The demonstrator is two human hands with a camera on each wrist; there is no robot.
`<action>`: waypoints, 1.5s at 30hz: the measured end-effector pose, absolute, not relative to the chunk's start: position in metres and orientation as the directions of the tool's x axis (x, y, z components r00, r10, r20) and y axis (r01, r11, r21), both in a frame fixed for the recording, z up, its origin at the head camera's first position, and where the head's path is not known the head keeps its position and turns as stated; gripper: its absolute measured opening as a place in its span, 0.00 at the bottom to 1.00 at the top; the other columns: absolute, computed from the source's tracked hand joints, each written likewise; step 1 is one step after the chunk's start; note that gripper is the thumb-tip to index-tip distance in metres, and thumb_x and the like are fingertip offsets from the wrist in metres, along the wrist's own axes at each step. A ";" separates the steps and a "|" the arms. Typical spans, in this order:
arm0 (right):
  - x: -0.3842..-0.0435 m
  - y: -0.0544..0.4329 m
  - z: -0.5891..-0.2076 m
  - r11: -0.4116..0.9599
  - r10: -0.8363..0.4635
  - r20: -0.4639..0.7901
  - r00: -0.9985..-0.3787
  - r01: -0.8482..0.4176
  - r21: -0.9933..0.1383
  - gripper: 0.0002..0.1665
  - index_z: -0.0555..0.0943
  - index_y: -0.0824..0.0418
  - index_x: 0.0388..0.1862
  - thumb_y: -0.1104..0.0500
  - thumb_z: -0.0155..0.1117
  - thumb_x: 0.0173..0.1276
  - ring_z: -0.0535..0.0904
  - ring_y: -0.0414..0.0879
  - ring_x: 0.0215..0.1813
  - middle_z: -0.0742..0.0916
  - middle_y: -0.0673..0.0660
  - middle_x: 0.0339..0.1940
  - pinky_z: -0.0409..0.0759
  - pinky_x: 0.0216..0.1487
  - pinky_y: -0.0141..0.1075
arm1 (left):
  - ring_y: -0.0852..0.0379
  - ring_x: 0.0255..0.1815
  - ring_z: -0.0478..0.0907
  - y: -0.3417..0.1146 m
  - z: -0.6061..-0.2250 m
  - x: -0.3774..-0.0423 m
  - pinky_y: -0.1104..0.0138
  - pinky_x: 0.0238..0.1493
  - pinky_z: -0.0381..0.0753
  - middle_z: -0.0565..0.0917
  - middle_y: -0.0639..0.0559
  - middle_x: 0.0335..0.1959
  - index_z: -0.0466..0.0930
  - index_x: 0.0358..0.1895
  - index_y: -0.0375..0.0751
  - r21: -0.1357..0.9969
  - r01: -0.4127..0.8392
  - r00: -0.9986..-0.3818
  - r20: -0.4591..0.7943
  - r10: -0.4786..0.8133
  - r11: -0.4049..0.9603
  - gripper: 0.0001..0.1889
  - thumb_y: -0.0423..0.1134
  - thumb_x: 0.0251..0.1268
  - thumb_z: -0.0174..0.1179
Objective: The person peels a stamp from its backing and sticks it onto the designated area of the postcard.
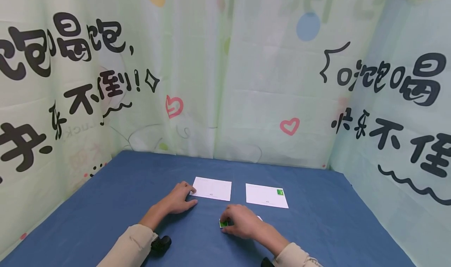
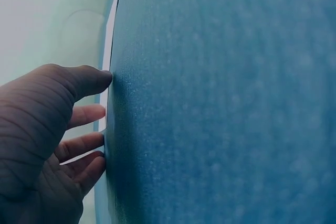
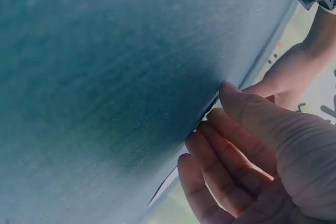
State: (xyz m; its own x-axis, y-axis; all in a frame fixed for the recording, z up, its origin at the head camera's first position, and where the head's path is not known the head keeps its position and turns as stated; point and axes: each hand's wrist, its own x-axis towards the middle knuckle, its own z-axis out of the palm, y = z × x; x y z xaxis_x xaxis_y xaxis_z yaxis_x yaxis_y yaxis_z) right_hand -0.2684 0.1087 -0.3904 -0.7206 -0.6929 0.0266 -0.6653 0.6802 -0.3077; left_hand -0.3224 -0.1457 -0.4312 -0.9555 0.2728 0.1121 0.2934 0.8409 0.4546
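Two white envelopes lie side by side on the blue table, the left envelope (image 1: 213,189) with no stamp in view. At the upper right corner of the right envelope (image 1: 264,195) is a green stamp (image 1: 280,192). My left hand (image 1: 181,197) rests at the left envelope's left edge, fingertips on it and thumb on the cloth, as the left wrist view also shows. Nearer me, my right hand (image 1: 241,221) pinches a second green stamp (image 1: 223,224) low at the table, between thumb and fingertips; the hand covers part of it.
Past the right hand, a small white piece (image 1: 260,218) peeks out, mostly hidden. The blue tablecloth (image 1: 317,235) spreads all around. Printed curtains (image 1: 260,83) stand close behind the table and along both sides.
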 end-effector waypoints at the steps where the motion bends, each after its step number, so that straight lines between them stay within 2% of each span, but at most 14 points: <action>1: -0.268 0.108 -0.390 0.681 -0.692 0.028 -0.721 -0.665 -0.307 0.09 0.90 0.58 0.41 0.59 0.77 0.63 0.81 0.39 0.39 0.85 0.47 0.35 0.80 0.42 0.36 | 0.43 0.59 0.72 -0.146 -0.431 -0.322 0.47 0.63 0.73 0.77 0.40 0.56 0.82 0.58 0.35 0.457 0.292 -0.956 0.111 0.272 0.840 0.20 0.42 0.68 0.68; 7: -0.269 0.108 -0.393 0.675 -0.702 0.064 -0.709 -0.691 -0.258 0.05 0.90 0.57 0.39 0.61 0.76 0.63 0.81 0.38 0.37 0.85 0.47 0.34 0.80 0.39 0.35 | 0.44 0.59 0.72 -0.146 -0.430 -0.321 0.48 0.63 0.72 0.77 0.41 0.56 0.81 0.59 0.35 0.463 0.290 -0.956 0.107 0.272 0.837 0.21 0.42 0.68 0.68; 12: -0.268 0.106 -0.396 0.648 -0.733 0.153 -0.663 -0.749 -0.138 0.03 0.89 0.56 0.32 0.62 0.77 0.61 0.80 0.38 0.32 0.84 0.47 0.30 0.78 0.33 0.36 | 0.43 0.61 0.72 -0.146 -0.430 -0.321 0.47 0.64 0.72 0.77 0.41 0.57 0.81 0.59 0.35 0.466 0.299 -0.954 0.115 0.279 0.833 0.21 0.42 0.68 0.68; 21: -0.266 0.101 -0.396 0.636 -0.755 0.220 -0.618 -0.771 0.019 0.08 0.85 0.54 0.23 0.64 0.76 0.58 0.75 0.38 0.24 0.82 0.46 0.23 0.73 0.25 0.32 | 0.42 0.61 0.72 -0.145 -0.428 -0.321 0.47 0.64 0.72 0.77 0.40 0.57 0.81 0.59 0.34 0.471 0.318 -0.948 0.134 0.289 0.823 0.21 0.41 0.68 0.68; 28: -0.266 0.100 -0.394 0.642 -0.755 0.224 -0.616 -0.764 0.065 0.08 0.85 0.55 0.23 0.65 0.72 0.60 0.70 0.37 0.20 0.81 0.47 0.20 0.69 0.22 0.32 | 0.42 0.61 0.72 -0.145 -0.425 -0.320 0.47 0.64 0.72 0.76 0.40 0.57 0.80 0.60 0.34 0.477 0.313 -0.949 0.131 0.286 0.821 0.22 0.41 0.68 0.68; 31: -0.267 0.101 -0.392 0.649 -0.748 0.223 -0.625 -0.759 0.049 0.09 0.85 0.54 0.22 0.65 0.72 0.60 0.68 0.36 0.20 0.80 0.46 0.19 0.68 0.21 0.31 | 0.43 0.61 0.72 -0.145 -0.424 -0.321 0.47 0.64 0.72 0.76 0.40 0.58 0.80 0.61 0.34 0.479 0.309 -0.950 0.121 0.286 0.822 0.22 0.42 0.68 0.67; 36: -0.269 0.105 -0.392 0.682 -0.704 0.199 -0.682 -0.727 -0.080 0.13 0.83 0.52 0.21 0.63 0.70 0.64 0.65 0.33 0.20 0.77 0.42 0.19 0.65 0.20 0.30 | 0.43 0.63 0.71 -0.143 -0.423 -0.321 0.47 0.66 0.71 0.76 0.40 0.60 0.80 0.61 0.35 0.473 0.306 -0.950 0.096 0.297 0.826 0.23 0.44 0.69 0.67; 45: -0.265 0.113 -0.394 0.691 -0.649 0.240 -0.722 -0.692 -0.210 0.04 0.89 0.54 0.30 0.62 0.71 0.64 0.76 0.32 0.29 0.87 0.44 0.29 0.75 0.27 0.31 | 0.38 0.63 0.73 -0.144 -0.423 -0.307 0.42 0.65 0.70 0.79 0.37 0.58 0.81 0.59 0.33 0.553 0.372 -0.924 0.146 0.353 0.746 0.22 0.43 0.69 0.66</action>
State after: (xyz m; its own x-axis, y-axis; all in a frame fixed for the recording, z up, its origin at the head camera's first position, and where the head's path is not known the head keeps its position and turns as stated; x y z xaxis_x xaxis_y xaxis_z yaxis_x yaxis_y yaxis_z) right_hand -0.2646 0.1125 -0.3940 -0.7215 -0.6495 0.2399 -0.6918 0.6909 -0.2101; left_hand -0.3068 -0.1438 -0.4230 -0.9242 0.3528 0.1461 0.3720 0.7459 0.5525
